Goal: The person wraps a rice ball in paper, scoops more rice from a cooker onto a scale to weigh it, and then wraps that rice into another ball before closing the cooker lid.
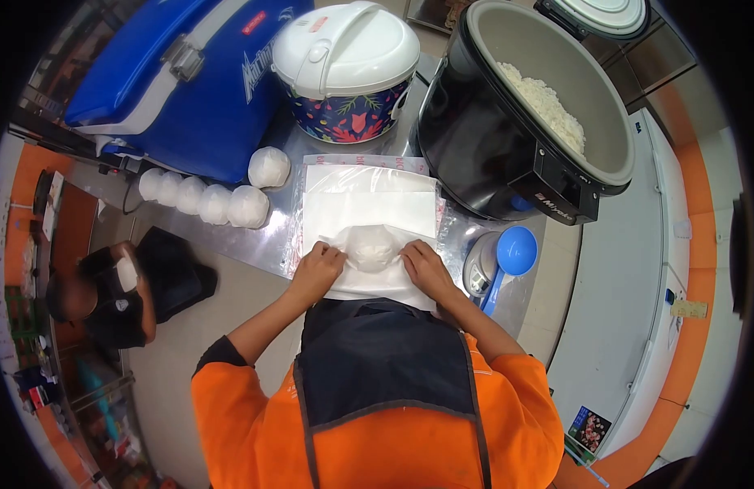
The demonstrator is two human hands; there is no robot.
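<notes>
A white mound (372, 248), apparently rice, sits on white wrapping paper (369, 213) at the near edge of the metal table. My left hand (320, 267) pinches the paper at the mound's left side. Opposite it, my right hand (424, 266) grips the paper's right side. The paper lies partly over the mound, so its lower part is hidden. Beneath are more sheets and clear plastic. Several round white paper-wrapped bundles (215, 204) stand in a row to the left, with one more bundle (269, 167) just behind them.
At the back stand a blue cooler (206, 90), a flowered rice container (344, 106) with a white lid, and a large black cooker (474, 122) holding white rice (548, 106). A blue scoop (515, 251) rests by a clear container (479, 265) at right. Another person (116, 285) is at left.
</notes>
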